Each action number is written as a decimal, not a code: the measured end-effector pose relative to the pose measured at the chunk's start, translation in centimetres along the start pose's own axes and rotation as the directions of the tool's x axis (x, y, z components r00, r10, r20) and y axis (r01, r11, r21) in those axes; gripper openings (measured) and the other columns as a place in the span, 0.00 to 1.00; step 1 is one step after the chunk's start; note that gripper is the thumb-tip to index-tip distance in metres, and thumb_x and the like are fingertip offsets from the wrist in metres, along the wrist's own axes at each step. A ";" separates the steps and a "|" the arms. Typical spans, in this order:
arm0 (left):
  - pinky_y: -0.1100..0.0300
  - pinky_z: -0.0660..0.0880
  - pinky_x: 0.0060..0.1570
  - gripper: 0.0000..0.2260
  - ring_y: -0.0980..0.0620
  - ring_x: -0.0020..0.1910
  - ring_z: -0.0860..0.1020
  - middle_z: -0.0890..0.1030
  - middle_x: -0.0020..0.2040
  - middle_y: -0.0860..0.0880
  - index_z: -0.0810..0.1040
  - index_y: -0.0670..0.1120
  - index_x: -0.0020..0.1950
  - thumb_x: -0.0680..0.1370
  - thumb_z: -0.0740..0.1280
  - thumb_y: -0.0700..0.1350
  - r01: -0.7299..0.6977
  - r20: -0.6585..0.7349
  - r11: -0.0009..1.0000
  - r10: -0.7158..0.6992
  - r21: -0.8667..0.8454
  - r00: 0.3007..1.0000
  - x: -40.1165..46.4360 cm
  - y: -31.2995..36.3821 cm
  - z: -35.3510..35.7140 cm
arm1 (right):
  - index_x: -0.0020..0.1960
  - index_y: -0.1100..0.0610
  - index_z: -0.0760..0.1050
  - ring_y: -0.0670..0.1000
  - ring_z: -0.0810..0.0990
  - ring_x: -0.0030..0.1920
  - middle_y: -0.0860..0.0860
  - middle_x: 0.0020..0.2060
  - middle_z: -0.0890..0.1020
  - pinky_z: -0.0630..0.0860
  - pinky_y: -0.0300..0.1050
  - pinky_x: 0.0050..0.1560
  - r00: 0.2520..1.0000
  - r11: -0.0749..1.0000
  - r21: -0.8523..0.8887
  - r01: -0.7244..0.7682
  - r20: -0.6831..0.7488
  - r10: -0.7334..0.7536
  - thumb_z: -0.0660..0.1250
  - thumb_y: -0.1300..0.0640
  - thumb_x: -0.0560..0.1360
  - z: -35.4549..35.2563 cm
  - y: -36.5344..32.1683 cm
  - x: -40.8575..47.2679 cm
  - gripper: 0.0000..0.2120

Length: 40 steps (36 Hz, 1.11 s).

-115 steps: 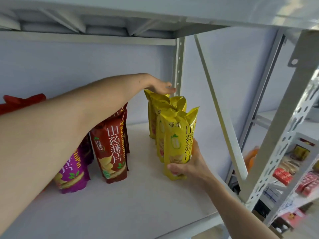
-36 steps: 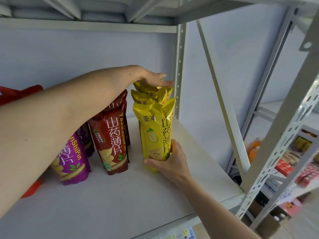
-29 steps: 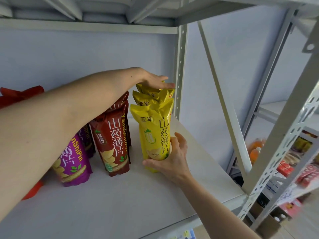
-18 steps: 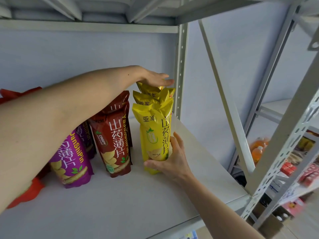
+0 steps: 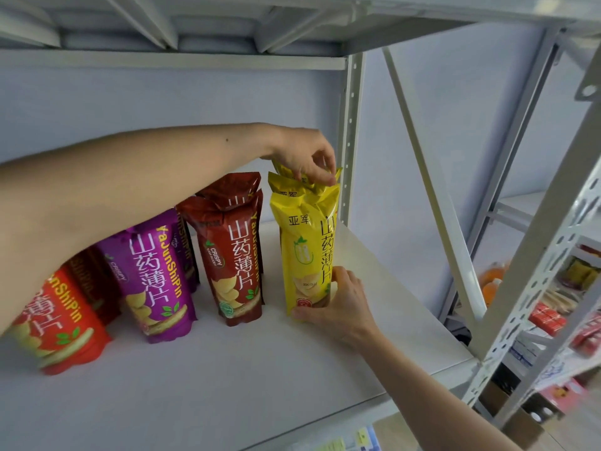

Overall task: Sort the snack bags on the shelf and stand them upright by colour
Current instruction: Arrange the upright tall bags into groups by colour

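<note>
Snack bags stand upright in colour rows on the white shelf [image 5: 227,379]. The yellow bags [image 5: 305,252] form a row at the right, front to back. My right hand [image 5: 338,301] grips the lower right side of the front yellow bag. My left hand [image 5: 309,157] reaches over the other rows and pinches the top edge of a yellow bag behind the front one. Left of them stand dark red bags [image 5: 234,255], purple bags [image 5: 156,275] and a bright red bag [image 5: 55,317] at the far left, partly hidden by my left forearm.
A grey upright post [image 5: 351,131] and a diagonal brace [image 5: 432,190] bound the shelf on the right. The shelf above [image 5: 195,27] hangs low over the bags. Another rack [image 5: 553,304] with small goods stands to the right and below.
My left hand went from lying flat over the rear yellow bags to pinching a bag top. My right hand closed round the front bag's base again. The camera shifted left, showing more bags.
</note>
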<state>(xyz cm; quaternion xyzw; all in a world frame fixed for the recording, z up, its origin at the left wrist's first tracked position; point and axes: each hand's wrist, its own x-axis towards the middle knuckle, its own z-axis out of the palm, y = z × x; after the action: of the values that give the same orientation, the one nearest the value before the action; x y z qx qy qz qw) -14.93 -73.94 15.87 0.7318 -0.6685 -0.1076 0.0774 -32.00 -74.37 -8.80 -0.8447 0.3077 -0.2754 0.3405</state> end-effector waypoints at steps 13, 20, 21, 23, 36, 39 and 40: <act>0.56 0.77 0.39 0.08 0.53 0.39 0.76 0.77 0.41 0.53 0.80 0.50 0.51 0.73 0.74 0.45 -0.012 -0.006 0.989 0.013 0.150 1.000 1.6 1.9 1.0 | 0.61 0.50 0.69 0.50 0.73 0.56 0.46 0.54 0.76 0.73 0.51 0.58 0.997 0.997 -0.049 -0.066 -0.040 0.064 0.77 0.34 0.57 -0.3 -0.1 -0.5 0.39; 0.56 0.79 0.41 0.08 0.52 0.42 0.78 0.77 0.43 0.54 0.80 0.50 0.52 0.74 0.74 0.45 -0.014 0.014 0.994 0.012 0.109 1.000 3.2 3.0 1.3 | 0.58 0.51 0.69 0.51 0.74 0.53 0.46 0.50 0.75 0.74 0.52 0.55 0.993 0.993 -0.062 -0.097 -0.078 0.092 0.76 0.33 0.56 -0.8 0.3 -0.5 0.38; 0.56 0.79 0.41 0.09 0.52 0.42 0.78 0.76 0.43 0.54 0.80 0.50 0.52 0.74 0.74 0.46 -0.015 0.013 0.994 0.014 0.109 1.000 3.3 3.1 1.3 | 0.58 0.51 0.69 0.52 0.74 0.53 0.46 0.50 0.76 0.74 0.52 0.54 0.992 0.993 -0.063 -0.102 -0.080 0.097 0.76 0.33 0.56 -0.9 0.3 -0.4 0.38; 0.57 0.78 0.39 0.10 0.52 0.41 0.77 0.76 0.42 0.54 0.80 0.48 0.54 0.74 0.74 0.46 -0.009 0.018 0.995 0.007 0.103 1.000 3.5 3.1 1.4 | 0.58 0.52 0.69 0.52 0.74 0.53 0.47 0.51 0.76 0.74 0.52 0.55 0.991 0.992 -0.063 -0.108 -0.084 0.103 0.76 0.33 0.57 -0.9 0.4 -0.4 0.38; 0.56 0.77 0.50 0.15 0.48 0.56 0.78 0.80 0.58 0.46 0.79 0.44 0.62 0.78 0.69 0.49 0.043 -0.425 0.999 -0.043 -0.010 0.904 2.3 0.2 -2.1 | 0.72 0.51 0.61 0.51 0.71 0.63 0.47 0.61 0.74 0.71 0.53 0.63 0.989 0.993 -0.011 -0.120 -0.090 0.119 0.73 0.28 0.51 -1.0 0.3 -1.0 0.56; 0.53 0.71 0.60 0.20 0.44 0.65 0.73 0.74 0.67 0.42 0.73 0.46 0.70 0.79 0.66 0.52 0.216 -0.379 0.975 -0.182 0.047 0.907 2.7 -1.9 -2.7 | 0.72 0.50 0.61 0.50 0.71 0.63 0.47 0.61 0.73 0.71 0.52 0.64 0.989 0.993 -0.005 -0.121 -0.087 0.120 0.72 0.27 0.50 -1.0 0.3 -1.0 0.57; 0.52 0.69 0.62 0.21 0.43 0.66 0.72 0.72 0.69 0.42 0.71 0.47 0.72 0.80 0.65 0.52 0.261 -0.351 0.962 -0.219 0.079 0.911 2.9 -2.5 -2.7 | 0.73 0.50 0.61 0.50 0.71 0.63 0.47 0.61 0.74 0.71 0.52 0.64 0.989 0.993 -0.004 -0.122 -0.086 0.121 0.72 0.27 0.50 -1.1 0.3 -1.0 0.57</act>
<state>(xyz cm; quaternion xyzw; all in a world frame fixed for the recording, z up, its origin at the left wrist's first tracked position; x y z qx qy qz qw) -11.63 -76.66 17.68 0.8194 -0.5553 0.0529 0.1317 -33.48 -74.23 -8.61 -0.8133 0.3742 -0.2887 0.3394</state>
